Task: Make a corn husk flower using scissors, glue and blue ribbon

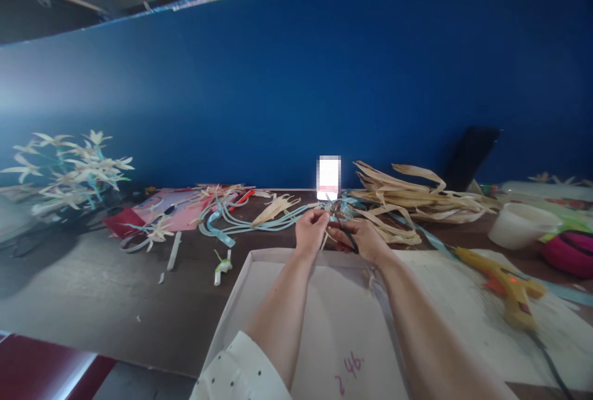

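Observation:
My right hand (364, 241) is closed around a pair of scissors (349, 237), whose dark blades point up and away from me. Just to its left, my left hand (310, 232) is closed in a pinch close to the blades. What it pinches is too small to make out. Both hands are above the far edge of a shallow white box (319, 313) marked with red handwriting. Pale blue-green stems (273, 225) run leftward from beyond my left hand, with a dried husk piece (273, 210) on them. Long dried husks (407, 196) are heaped beyond my right hand.
A yellow glue gun (504, 286) with a cord lies on white paper at right, near a white cup (521, 225). Pale husk-like flowers (88, 162) stand at left. A tape roll (223, 267) lies left of the box. A blue partition (278, 79) rises behind the table.

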Demonstrator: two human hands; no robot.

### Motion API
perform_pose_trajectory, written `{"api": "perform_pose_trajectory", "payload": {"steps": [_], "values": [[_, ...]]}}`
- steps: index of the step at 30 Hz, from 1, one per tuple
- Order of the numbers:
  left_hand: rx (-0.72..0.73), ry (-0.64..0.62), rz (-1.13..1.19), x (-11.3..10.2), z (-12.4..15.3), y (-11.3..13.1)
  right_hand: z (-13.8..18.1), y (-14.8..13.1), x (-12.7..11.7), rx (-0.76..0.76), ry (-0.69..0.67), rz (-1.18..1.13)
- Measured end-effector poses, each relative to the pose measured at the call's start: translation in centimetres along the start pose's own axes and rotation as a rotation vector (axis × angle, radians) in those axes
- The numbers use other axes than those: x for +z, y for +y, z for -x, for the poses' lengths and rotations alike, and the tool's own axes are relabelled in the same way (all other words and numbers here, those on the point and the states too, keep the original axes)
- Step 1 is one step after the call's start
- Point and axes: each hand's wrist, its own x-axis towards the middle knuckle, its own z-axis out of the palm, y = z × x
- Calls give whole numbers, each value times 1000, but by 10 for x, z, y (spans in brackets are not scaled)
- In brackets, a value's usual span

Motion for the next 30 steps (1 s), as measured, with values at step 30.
{"api": "perform_pose_trajectory", "payload": {"steps": [30], "values": [[25, -15, -34, -1, 0, 1, -3, 6, 0, -40, 47, -120]]}}
